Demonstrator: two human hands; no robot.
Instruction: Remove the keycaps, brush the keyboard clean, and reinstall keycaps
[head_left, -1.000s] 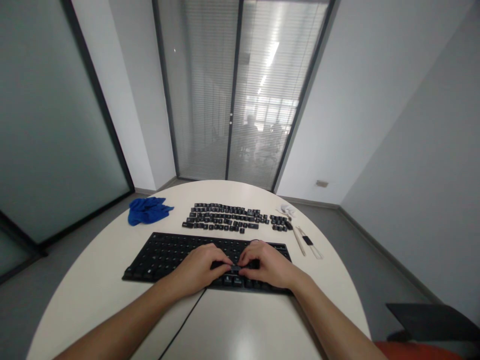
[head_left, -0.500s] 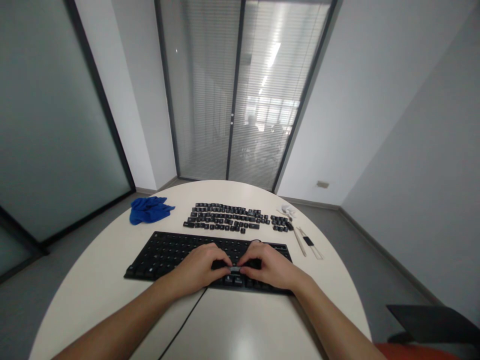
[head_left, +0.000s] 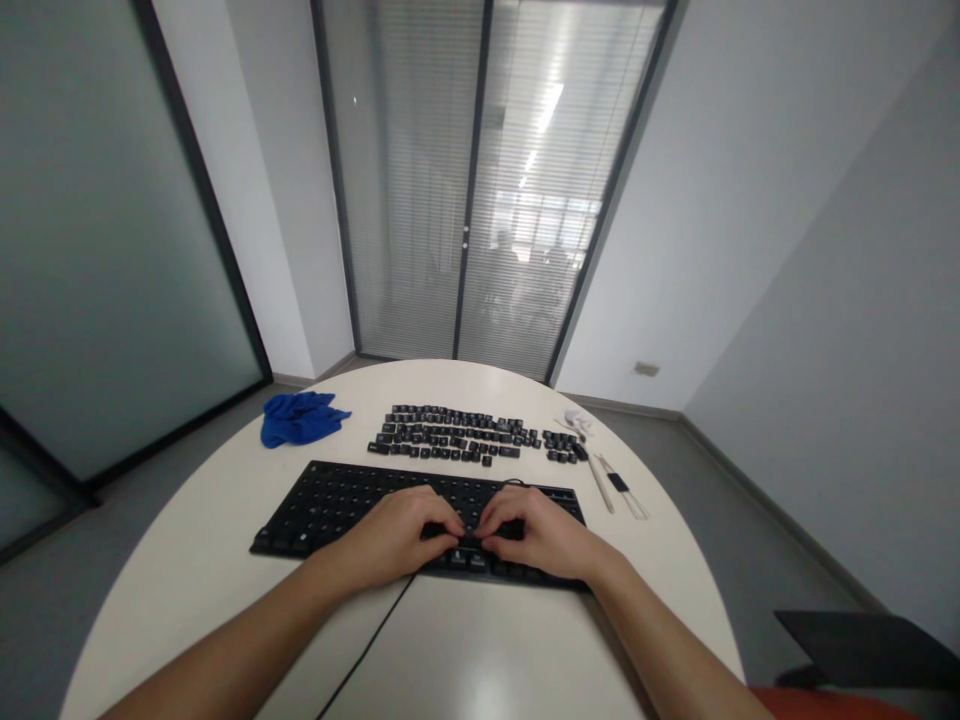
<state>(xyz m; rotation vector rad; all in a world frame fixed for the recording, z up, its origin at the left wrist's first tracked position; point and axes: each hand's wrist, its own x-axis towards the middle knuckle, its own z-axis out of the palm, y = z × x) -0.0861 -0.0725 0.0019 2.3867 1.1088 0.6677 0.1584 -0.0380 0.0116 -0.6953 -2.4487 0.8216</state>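
Observation:
My left hand (head_left: 409,530) and my right hand (head_left: 536,530) meet over the lower middle of a black keyboard (head_left: 341,487). Between their fingertips is a dark, wide keycap (head_left: 470,542), pinched from both sides just above the front rows. Whether it touches the board is hard to make out. Much of the keyboard shows small pale spots where keycaps are off; a few caps sit along its front edge. Both palms hide part of the board's middle and right.
Loose black keycaps (head_left: 450,433) lie in rows behind the keyboard. A blue cloth (head_left: 301,418) is at the left. At the right are a brush (head_left: 598,477), a wire keycap puller (head_left: 622,485) and a crumpled white tissue (head_left: 577,422). A cable (head_left: 367,645) runs toward the table's front.
The keycap between my fingertips showed a pale grey face before and now looks dark, so it seems turned over or tilted. My hands have barely moved.

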